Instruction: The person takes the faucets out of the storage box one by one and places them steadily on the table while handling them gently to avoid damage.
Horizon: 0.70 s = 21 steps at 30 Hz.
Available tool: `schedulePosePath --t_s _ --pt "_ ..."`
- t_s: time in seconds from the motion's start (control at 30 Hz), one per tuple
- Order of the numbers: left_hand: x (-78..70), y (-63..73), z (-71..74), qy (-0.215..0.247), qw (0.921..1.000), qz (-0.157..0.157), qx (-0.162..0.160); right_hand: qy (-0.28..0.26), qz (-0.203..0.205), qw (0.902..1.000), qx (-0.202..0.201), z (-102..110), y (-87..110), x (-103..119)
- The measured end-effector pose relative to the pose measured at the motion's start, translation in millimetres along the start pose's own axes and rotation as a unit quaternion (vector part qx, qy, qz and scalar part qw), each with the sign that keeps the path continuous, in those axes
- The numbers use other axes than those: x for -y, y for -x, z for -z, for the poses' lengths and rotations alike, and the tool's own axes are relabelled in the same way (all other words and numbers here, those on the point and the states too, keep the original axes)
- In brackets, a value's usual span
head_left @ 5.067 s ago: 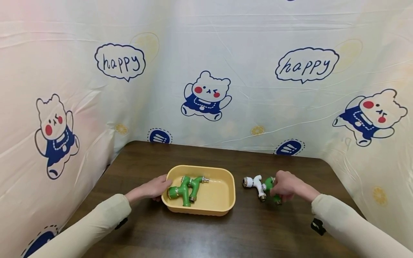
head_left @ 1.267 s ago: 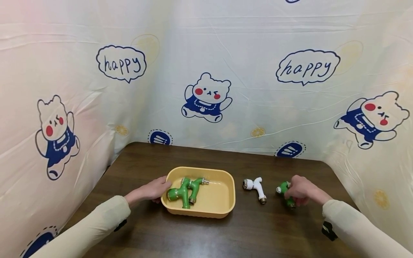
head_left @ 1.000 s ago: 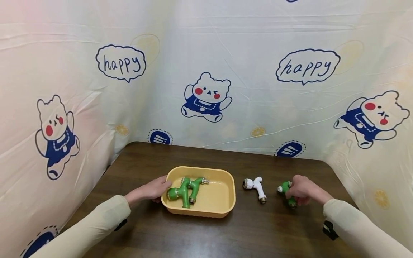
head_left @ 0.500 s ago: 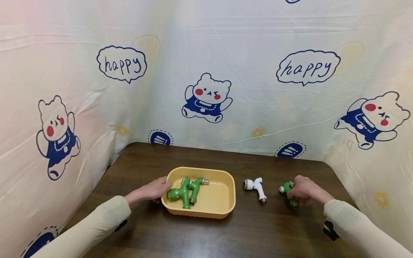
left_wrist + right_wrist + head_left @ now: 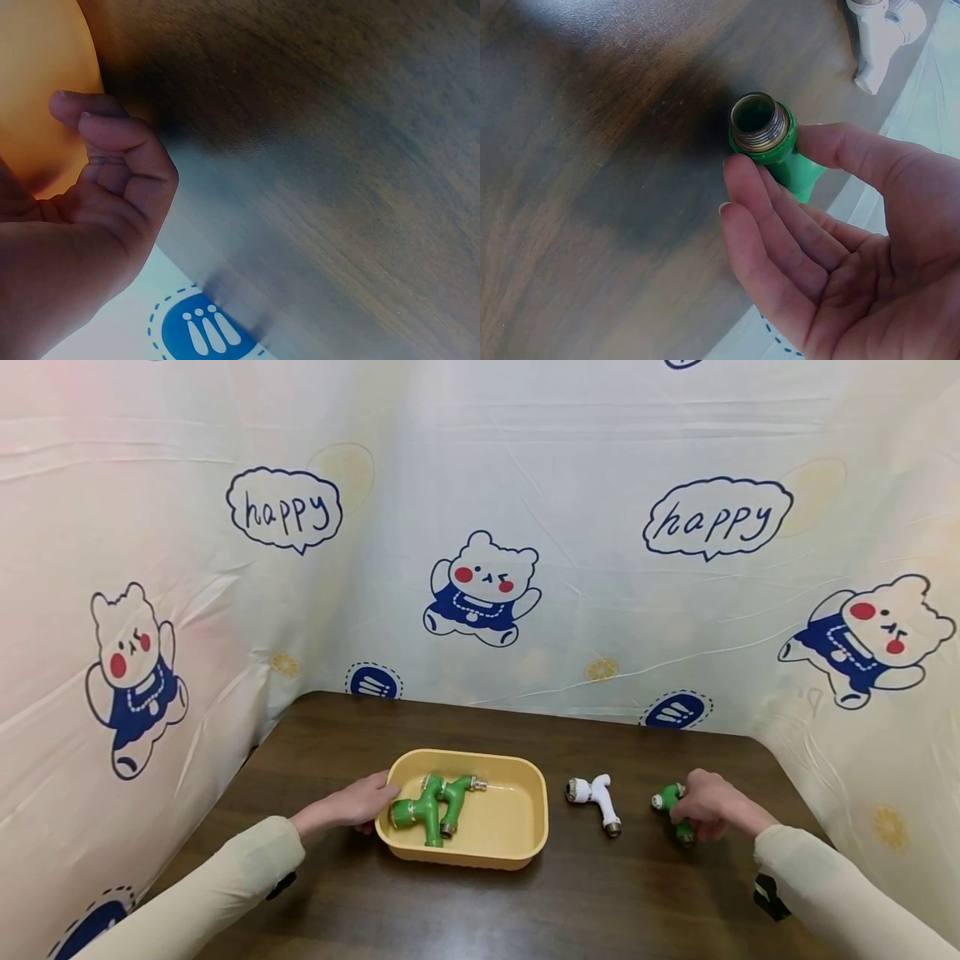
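1. Foreground: two pale sleeves (image 5: 202, 885) reached in from the lower corners, a dark strap (image 5: 768, 896) showing beneath the right cuff and another beneath the left.
2. Left hand (image 5: 366, 799): it gripped the left wall of a yellow tub (image 5: 506, 827), thumb at the rim, the other fingers bent against the outside.
3. Right hand (image 5: 707, 806): thumb and fingers pinched a green faucet (image 5: 667, 796) at the right of the table, well apart from the tub. In the right wrist view its threaded metal end faced the camera; whether the faucet touched the tabletop could not be told.
4. Tub contents: a thicker green faucet (image 5: 431, 818) and a slimmer green faucet (image 5: 454, 795) lay close together in the left half, the slimmer one partly behind.
5. White faucet (image 5: 601, 793): it lay on the table between the tub and the right hand, touching neither.
6. Support: a dark wood-grained table (image 5: 480, 714) extended behind the tub.
7. Background: a pale cloth (image 5: 585, 460) bore printed bears, citrus slices and the word "happy" in bubbles.
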<state>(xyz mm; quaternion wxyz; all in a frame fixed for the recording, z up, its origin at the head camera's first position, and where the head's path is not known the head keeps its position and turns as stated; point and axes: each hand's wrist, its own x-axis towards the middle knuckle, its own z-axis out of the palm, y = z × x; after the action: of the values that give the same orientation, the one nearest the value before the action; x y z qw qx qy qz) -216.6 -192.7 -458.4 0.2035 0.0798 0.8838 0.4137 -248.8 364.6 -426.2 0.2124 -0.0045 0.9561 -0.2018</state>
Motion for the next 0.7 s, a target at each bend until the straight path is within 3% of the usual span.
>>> schedulePosePath --t_s 0.53,0.57,0.7 --pt "1.0 -0.9 -0.1 -0.004 1.0 0.001 -0.001 0.003 -0.004 1.0 0.006 1.1 -1.1 -1.2" --pt "1.1 -0.9 -0.2 -0.004 1.0 0.0 -0.001 0.001 0.011 0.9999 0.008 -3.4 -17.7 -20.7" --pt "0.8 -1.0 -0.5 -0.004 1.0 0.001 -0.003 -0.003 0.009 0.9999 0.012 -4.2 -25.4 -27.4"
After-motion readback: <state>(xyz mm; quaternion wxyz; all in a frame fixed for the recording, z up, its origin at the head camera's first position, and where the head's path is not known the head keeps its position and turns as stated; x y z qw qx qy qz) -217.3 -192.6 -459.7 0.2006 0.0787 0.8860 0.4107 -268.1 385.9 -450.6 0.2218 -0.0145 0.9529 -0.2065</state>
